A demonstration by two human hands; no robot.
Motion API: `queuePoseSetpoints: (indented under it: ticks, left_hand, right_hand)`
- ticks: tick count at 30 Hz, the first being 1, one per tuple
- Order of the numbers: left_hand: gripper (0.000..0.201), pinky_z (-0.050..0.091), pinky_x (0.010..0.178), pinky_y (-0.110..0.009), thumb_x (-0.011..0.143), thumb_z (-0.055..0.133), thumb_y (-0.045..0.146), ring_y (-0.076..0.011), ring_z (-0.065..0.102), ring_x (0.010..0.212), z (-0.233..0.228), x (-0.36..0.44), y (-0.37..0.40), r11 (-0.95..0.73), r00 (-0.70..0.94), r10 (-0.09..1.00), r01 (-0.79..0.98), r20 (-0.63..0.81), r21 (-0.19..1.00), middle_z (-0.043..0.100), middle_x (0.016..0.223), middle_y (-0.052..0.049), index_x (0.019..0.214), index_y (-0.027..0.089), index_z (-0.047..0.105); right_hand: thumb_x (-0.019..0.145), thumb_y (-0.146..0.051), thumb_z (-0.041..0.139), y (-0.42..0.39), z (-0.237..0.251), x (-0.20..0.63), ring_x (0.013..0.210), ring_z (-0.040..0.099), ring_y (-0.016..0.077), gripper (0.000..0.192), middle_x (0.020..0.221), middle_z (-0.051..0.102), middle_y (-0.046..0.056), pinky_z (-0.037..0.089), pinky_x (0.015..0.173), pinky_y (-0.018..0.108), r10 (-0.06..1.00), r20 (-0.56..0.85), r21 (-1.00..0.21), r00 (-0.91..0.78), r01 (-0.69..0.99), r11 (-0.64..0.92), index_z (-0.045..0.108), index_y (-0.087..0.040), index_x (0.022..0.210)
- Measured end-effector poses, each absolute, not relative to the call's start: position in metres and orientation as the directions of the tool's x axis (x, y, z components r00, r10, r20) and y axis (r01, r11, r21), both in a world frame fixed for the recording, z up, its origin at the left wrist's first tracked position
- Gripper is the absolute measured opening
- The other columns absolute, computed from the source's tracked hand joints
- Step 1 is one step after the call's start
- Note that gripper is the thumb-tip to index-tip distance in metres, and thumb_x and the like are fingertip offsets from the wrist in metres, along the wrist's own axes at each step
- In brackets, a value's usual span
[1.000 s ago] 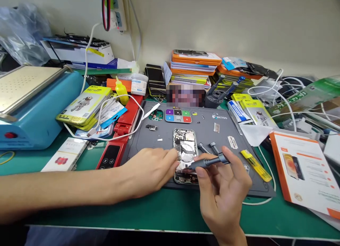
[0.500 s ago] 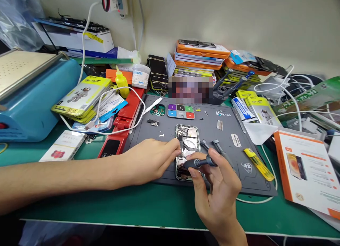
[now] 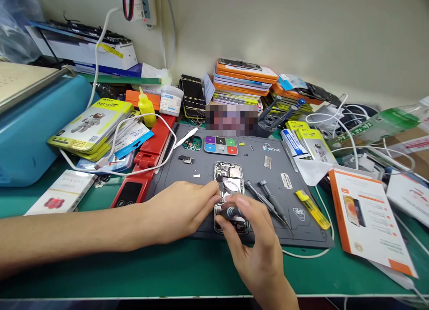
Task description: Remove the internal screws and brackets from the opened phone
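Observation:
An opened phone point(image 3: 232, 172) lies on the dark grey mat point(image 3: 268, 185), its inner parts exposed. My right hand point(image 3: 259, 238) grips a dark grey screwdriver point(image 3: 231, 212) between thumb and fingers, over the lower half of the phone. The screwdriver's tip is hidden by the handle and fingers. Across the phone's left edge reaches my left hand point(image 3: 187, 207), fingers closed together, and whatever its fingertips hold cannot be made out. To the right of the phone, two more screwdrivers point(image 3: 268, 198) rest on the mat.
Small parts, including a camera-like module point(image 3: 186, 159), and a coloured tray point(image 3: 221, 145) lie further back on the mat. Left are a red tool point(image 3: 149, 160) and battery boxes point(image 3: 90, 127). A yellow packet point(image 3: 312, 209) and phone box point(image 3: 368, 220) sit at right.
The screwdriver has tipped so its handle end faces the camera more, and my right hand has turned with it. My left hand stays at the phone's edge. The whole view has shifted slightly.

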State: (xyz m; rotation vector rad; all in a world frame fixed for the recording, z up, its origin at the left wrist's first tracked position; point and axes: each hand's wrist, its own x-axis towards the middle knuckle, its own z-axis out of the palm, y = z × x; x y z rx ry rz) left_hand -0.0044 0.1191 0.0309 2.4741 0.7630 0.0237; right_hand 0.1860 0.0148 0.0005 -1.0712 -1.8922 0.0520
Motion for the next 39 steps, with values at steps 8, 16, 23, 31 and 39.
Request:
queuePoseSetpoints:
  ticks: [8, 16, 23, 31, 39]
  left_hand:
    - [0.019, 0.039, 0.063, -0.034, 0.119, 0.033, 0.03, -0.0271, 0.078, 0.079, 0.029, -0.004, 0.118, -0.688, 0.833, 0.544, 0.509, -0.095, 0.517, 0.076, 0.093, -0.002, 0.104, 0.026, 0.044]
    - [0.009, 0.041, 0.063, -0.032, 0.112, 0.049, 0.032, -0.0223, 0.072, 0.073, 0.029, -0.007, 0.117, -0.638, 0.848, 0.528, 0.436, -0.052, 0.635, 0.072, 0.086, 0.002, 0.107, 0.025, 0.052]
    - [0.009, 0.043, 0.066, -0.031, 0.111, 0.056, 0.034, -0.0218, 0.071, 0.08, 0.031, -0.007, 0.114, -0.704, 0.878, 0.477, 0.402, -0.029, 0.586, 0.073, 0.092, 0.001, 0.108, 0.025, 0.057]
    - [0.011, 0.045, 0.068, -0.032, 0.114, 0.051, 0.031, -0.0213, 0.071, 0.083, 0.027, -0.006, 0.117, -0.716, 0.885, 0.464, 0.39, -0.023, 0.579, 0.073, 0.095, 0.0, 0.105, 0.024, 0.056]
    - [0.021, 0.042, 0.067, -0.032, 0.114, 0.044, 0.028, -0.0208, 0.067, 0.076, 0.033, -0.005, 0.115, -0.709, 0.863, 0.505, 0.421, -0.009, 0.566, 0.069, 0.088, 0.0, 0.095, 0.024, 0.052]
  right_hand:
    - [0.094, 0.007, 0.057, 0.006, -0.006, 0.189, 0.149, 0.061, 0.0256, 0.091, 0.162, 0.056, 0.013, 0.061, 0.12, 0.051, 0.755, 0.647, -0.549, -0.105, 0.624, 0.557, 0.029, -0.027, 0.174]
    - [0.093, 0.001, 0.074, 0.007, -0.014, 0.186, 0.12, 0.08, 0.0258, 0.092, 0.133, 0.074, 0.012, 0.074, 0.096, 0.043, 0.744, 0.669, -0.554, 0.003, 0.669, 0.495, 0.036, -0.028, 0.171]
    - [0.1, -0.001, 0.067, 0.007, 0.001, 0.181, 0.112, 0.081, 0.0194, 0.078, 0.116, 0.077, 0.005, 0.074, 0.087, 0.031, 0.803, 0.548, -0.796, 0.234, 0.441, 0.415, 0.04, -0.035, 0.164]
    - [0.101, -0.003, 0.067, 0.008, 0.002, 0.181, 0.104, 0.08, 0.0144, 0.074, 0.114, 0.076, 0.003, 0.071, 0.088, 0.027, 0.781, 0.555, -0.798, 0.287, 0.451, 0.401, 0.04, -0.036, 0.162]
    - [0.099, -0.001, 0.068, 0.011, -0.002, 0.184, 0.106, 0.08, 0.019, 0.079, 0.119, 0.072, 0.009, 0.073, 0.083, 0.03, 0.776, 0.605, -0.711, 0.178, 0.559, 0.427, 0.037, -0.029, 0.166]
